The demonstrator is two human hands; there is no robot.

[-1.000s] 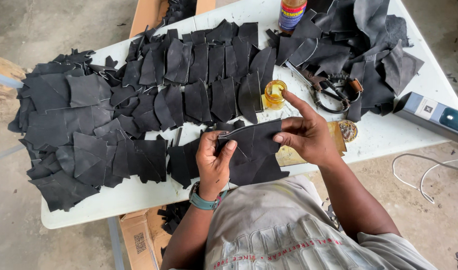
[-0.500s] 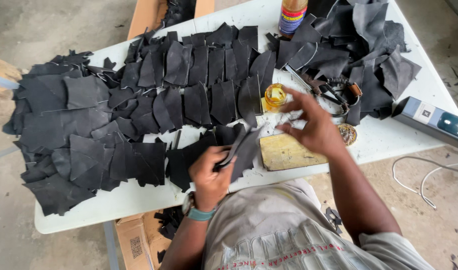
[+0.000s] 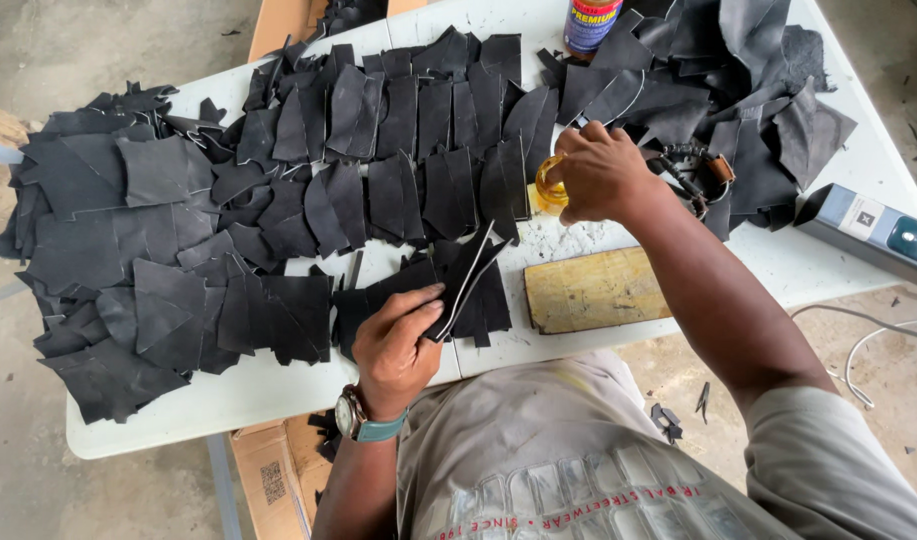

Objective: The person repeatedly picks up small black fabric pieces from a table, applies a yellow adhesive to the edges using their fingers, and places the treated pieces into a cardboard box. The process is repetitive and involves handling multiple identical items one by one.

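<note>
Here, my left hand [image 3: 396, 345] pinches one folded black leather piece [image 3: 465, 283] edge-up, so its inner face stays open. At two o'clock from it lies one wooden block [image 3: 595, 290], a firm working base. Beyond, at one o'clock, my right hand [image 3: 598, 172] closes its fingers around one small amber glue pot [image 3: 547, 187]. Farther off, cut pieces [image 3: 398, 110] overlap in rows, too many to count.

A black leather piece [image 3: 465, 280], thin, flat and angular, is pinched at its lower edge and tilts up off the bench, one corner pointing away. A small yellow glue pot [image 3: 546, 186] stands upright farther back, mostly covered by fingers.
</note>
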